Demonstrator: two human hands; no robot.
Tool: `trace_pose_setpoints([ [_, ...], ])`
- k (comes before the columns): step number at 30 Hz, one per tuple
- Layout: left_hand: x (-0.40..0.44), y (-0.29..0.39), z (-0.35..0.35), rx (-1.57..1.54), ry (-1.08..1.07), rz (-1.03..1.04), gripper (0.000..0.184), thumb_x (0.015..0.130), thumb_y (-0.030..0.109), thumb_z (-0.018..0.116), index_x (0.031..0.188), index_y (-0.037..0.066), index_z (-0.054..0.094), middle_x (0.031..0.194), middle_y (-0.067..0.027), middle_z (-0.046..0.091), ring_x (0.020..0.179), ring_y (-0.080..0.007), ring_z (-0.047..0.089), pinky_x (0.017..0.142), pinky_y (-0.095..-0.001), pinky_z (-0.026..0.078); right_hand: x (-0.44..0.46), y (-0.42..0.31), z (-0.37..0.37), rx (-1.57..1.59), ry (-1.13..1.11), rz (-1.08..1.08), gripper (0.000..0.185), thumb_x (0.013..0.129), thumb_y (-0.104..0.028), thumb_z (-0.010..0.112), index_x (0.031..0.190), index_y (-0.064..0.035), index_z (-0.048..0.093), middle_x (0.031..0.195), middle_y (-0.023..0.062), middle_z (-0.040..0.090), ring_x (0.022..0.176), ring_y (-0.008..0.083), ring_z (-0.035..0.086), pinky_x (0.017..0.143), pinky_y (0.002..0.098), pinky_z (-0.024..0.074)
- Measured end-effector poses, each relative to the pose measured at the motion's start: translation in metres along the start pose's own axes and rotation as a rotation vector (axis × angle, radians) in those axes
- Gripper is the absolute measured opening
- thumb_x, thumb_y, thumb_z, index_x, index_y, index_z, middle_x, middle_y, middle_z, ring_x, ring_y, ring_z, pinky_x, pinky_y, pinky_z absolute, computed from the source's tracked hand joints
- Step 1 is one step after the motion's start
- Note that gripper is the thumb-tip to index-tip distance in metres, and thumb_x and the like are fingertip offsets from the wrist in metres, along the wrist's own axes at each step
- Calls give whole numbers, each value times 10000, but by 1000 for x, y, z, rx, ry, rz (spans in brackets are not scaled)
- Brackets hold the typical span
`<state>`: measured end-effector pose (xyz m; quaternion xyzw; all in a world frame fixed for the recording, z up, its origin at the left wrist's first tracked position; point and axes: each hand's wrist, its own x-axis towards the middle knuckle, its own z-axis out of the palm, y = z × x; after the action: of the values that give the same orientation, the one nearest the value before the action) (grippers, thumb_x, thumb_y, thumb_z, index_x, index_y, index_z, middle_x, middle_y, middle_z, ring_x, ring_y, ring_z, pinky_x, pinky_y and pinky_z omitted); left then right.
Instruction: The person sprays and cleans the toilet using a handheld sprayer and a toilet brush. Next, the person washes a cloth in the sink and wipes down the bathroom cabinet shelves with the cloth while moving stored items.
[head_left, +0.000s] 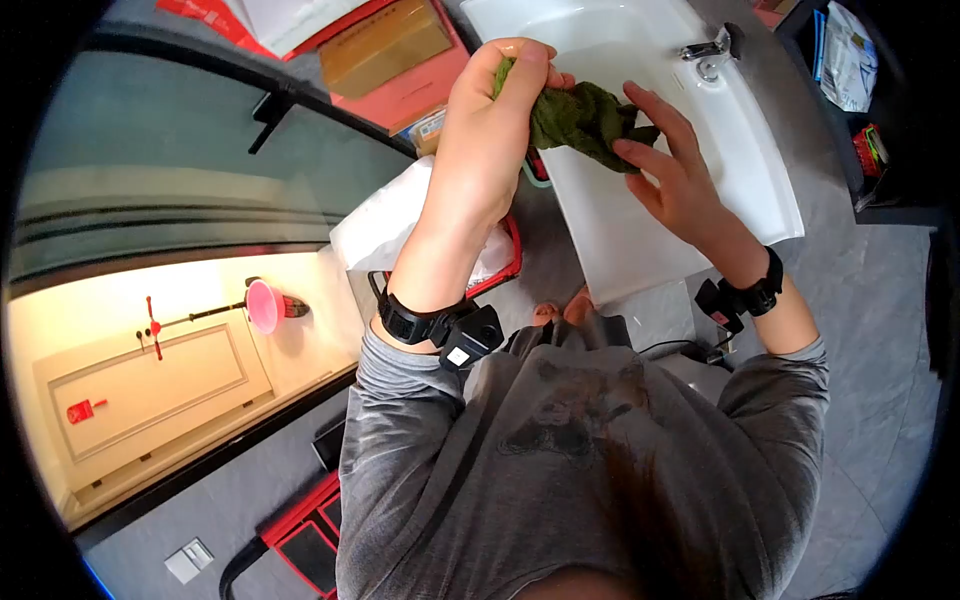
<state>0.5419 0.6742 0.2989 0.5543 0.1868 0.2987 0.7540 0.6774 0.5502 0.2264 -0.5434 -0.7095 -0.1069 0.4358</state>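
Observation:
A crumpled dark green cloth [580, 122] hangs in the air over the white sink [640, 240]. Its left end is in my left hand [515, 80], whose fingers are wrapped round it, with a bit of green showing between thumb and palm. On the cloth's other side is my right hand [675, 165], fingers spread and curved; its fingertips are beside or touching the cloth's right end. Each wrist wears a black strap with a small black device.
A chrome faucet [710, 50] stands at the sink's right rim. Boxes [385, 50] and a white bag [385, 215] in a red-rimmed container are to the left. Dark shelving [900, 213] holds packets at the right. A glass panel [180, 150] is further left.

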Motion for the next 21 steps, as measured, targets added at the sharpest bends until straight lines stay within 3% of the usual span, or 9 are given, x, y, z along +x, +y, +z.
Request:
trace_pose_setpoints([
  [3,-12,7,-16,4,32,34,223,872,231,451,942,23,486,818,-52,560,743,-104,531,650,-217,431,7,-13,12,14,-10,-11,527,567,63,622,1036,-130,477,1276,122,329,1126,328,370,934,426,332],
  [8,-29,15,-33,20,62,56,222,874,234,443,945,28,486,824,-51,559,733,-103,532,623,-219,436,17,-28,24,48,-27,-28,516,588,65,610,1046,-119,461,1247,121,367,1115,318,387,953,432,315],
  [11,-38,15,-48,9,80,61,237,869,246,451,947,26,486,830,-56,555,731,-107,531,617,-224,440,21,-39,32,96,-44,-75,433,650,24,595,1040,-95,448,1209,142,401,1082,304,418,905,409,354],
  [13,-38,2,-64,12,73,76,254,863,259,463,948,20,485,833,-60,552,739,-110,529,620,-228,443,17,-54,36,253,-172,403,338,718,-46,563,1029,-55,430,1068,167,497,956,314,498,810,389,400],
  [14,-35,-11,-74,354,102,51,288,845,284,482,948,15,488,838,-77,556,767,-150,535,662,-266,440,14,-50,46,406,-164,604,268,755,-122,526,998,-48,442,870,169,558,803,326,544,699,380,417],
  [15,-38,-26,-84,693,127,24,323,828,308,501,949,9,490,843,-94,560,795,-189,542,704,-303,437,11,-46,50,392,-165,614,268,755,-122,526,998,-48,442,870,169,558,803,326,544,699,380,417],
  [17,-54,-68,-109,1759,144,196,314,791,257,546,1048,82,505,1024,-103,533,932,-254,520,798,-324,395,4,-37,41,-25,-710,756,198,767,-85,492,958,-59,450,826,145,559,773,274,549,626,357,432],
  [19,-64,-89,-120,1559,14,-33,383,758,255,574,1087,77,492,1103,-128,497,1030,-301,461,846,-342,366,-16,-32,43,-14,-614,665,171,768,-112,491,930,-63,464,748,142,554,692,276,542,620,339,423],
  [21,-67,-82,-111,1230,-266,-2,402,764,234,570,1111,56,474,1142,-130,471,1064,-279,434,876,-325,347,-23,-41,28,277,-495,898,169,780,-95,476,943,-54,458,782,97,554,727,181,537,652,287,421],
])
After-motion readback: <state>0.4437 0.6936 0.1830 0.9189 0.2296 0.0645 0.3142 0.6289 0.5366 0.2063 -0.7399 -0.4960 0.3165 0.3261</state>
